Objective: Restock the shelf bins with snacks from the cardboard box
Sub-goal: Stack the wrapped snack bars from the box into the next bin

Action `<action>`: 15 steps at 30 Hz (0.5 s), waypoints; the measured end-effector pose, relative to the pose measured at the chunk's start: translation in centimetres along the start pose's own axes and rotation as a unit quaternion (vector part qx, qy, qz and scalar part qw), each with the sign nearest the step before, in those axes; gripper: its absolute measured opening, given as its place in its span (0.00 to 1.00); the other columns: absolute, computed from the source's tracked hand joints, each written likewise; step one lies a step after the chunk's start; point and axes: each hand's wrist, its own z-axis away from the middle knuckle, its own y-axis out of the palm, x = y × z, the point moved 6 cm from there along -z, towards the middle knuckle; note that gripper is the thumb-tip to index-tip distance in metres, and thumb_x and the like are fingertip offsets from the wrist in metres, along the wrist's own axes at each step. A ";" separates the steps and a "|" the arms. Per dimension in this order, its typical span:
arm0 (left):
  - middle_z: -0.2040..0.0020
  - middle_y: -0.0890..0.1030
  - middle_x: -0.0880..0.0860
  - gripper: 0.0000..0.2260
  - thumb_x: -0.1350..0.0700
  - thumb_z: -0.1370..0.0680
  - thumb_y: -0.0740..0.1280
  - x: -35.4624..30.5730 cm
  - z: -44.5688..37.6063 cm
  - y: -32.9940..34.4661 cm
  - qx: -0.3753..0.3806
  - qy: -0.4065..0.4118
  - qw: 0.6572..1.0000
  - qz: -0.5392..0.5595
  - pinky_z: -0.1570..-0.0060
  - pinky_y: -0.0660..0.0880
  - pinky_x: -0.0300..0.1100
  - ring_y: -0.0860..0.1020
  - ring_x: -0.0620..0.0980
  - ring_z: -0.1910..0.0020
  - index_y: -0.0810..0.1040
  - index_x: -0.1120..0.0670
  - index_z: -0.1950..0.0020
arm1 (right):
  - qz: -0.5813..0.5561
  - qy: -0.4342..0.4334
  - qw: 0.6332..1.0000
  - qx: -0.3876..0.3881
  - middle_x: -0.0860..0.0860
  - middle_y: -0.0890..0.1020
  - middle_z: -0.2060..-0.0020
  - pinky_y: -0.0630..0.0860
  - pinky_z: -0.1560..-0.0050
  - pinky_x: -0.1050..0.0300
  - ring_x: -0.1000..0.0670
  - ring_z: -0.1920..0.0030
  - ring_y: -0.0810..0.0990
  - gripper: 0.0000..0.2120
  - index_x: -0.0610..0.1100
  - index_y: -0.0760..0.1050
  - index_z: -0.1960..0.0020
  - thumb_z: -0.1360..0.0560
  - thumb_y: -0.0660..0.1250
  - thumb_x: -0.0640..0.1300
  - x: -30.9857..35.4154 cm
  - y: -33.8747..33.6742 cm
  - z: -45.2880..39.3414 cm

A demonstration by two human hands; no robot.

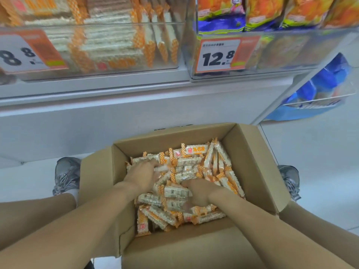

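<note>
Cardboard box point(258, 171), plain brown corrugated, flaps open, lower centre of frame on the pale floor; its near wall and bottom edge are cut off by the frame. Contents: a loose heap of snack bars point(194, 172), narrow rectangular packs in clear film with orange-and-white checked ends, pale ridged wafer showing through; print too small to read. Left hand point(143, 176), centre of frame, lies flat on the heap, fingers spread and partly sunk among packs, grip released. Right hand point(202, 193), just right of it, fingers buried in the packs; grip cannot be told. Shelf bins, clear rigid plastic, across the top: left bin point(116, 28) holds like bars stacked and on edge, its price tag point(29, 51) cut off at the frame's left; right bin point(291, 61) holds glossy orange-and-blue bags, blurred, tagged 12.8 point(219, 55). Grey laced shoes point(67, 175) flank the box, partly hidden.
</note>
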 end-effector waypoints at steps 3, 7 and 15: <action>0.61 0.77 0.54 0.13 0.47 0.18 0.63 -0.4 0.2 -2.7 0.031 -0.042 0.991 0.119 0.62 0.68 0.44 0.77 0.53 0.61 0.71 0.57 0.48 | -0.003 -0.006 1.000 -0.010 0.43 0.80 0.38 0.78 0.41 0.43 0.39 0.42 0.81 0.32 0.41 0.71 0.29 0.24 0.70 0.61 0.3 -2.4 1.3; 0.64 0.75 0.53 0.18 0.43 0.21 0.68 -1.7 1.8 -7.6 0.066 -0.049 0.970 0.230 0.71 0.67 0.37 0.71 0.48 0.69 0.75 0.59 0.51 | 0.011 -0.019 0.995 -0.093 0.41 0.80 0.62 0.71 0.62 0.52 0.42 0.62 0.81 0.25 0.34 0.77 0.51 0.20 0.65 0.59 1.2 -7.8 4.0; 0.50 0.82 0.63 0.27 0.39 0.19 0.61 -2.2 4.3 -17.3 0.184 -0.035 0.899 0.397 0.63 0.81 0.48 0.81 0.58 0.61 0.76 0.62 0.37 | 0.004 -0.154 0.954 -0.257 0.58 0.83 0.57 0.73 0.58 0.64 0.63 0.59 0.79 0.14 0.52 0.81 0.52 0.31 0.79 0.57 7.5 -20.7 17.4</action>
